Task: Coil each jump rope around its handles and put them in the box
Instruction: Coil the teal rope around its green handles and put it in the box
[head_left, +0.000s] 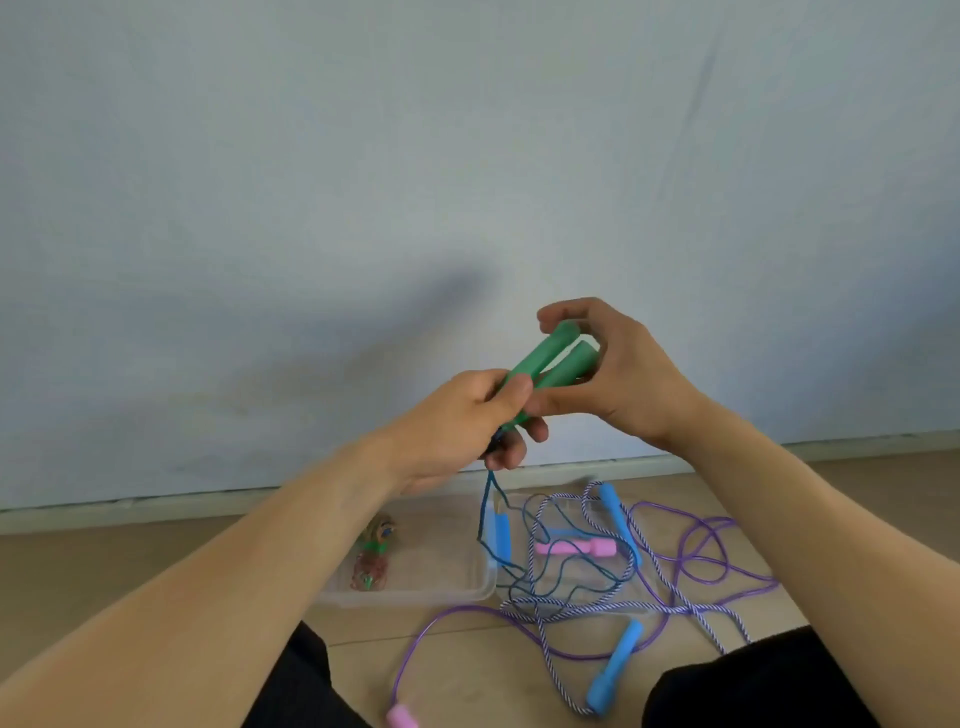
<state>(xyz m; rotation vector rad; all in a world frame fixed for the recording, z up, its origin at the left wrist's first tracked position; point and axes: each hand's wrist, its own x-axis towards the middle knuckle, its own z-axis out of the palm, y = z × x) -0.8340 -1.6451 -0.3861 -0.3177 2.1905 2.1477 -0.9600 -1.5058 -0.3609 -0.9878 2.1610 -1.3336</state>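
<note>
Pale wall behind both hands (545, 395) gripping paired green handles (550, 361).

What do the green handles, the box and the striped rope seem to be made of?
Green handles: probably matte foam or soft plastic, no shine.
Box: clear glossy plastic; the floor shows through.
Striped rope: looks like woven cord, with a twisted purple-white pattern.

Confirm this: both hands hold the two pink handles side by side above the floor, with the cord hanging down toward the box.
Wrong on colour. In the head view the left hand and right hand hold two green handles side by side; their cord hangs toward the box. The pink handles lie on the floor.
</note>
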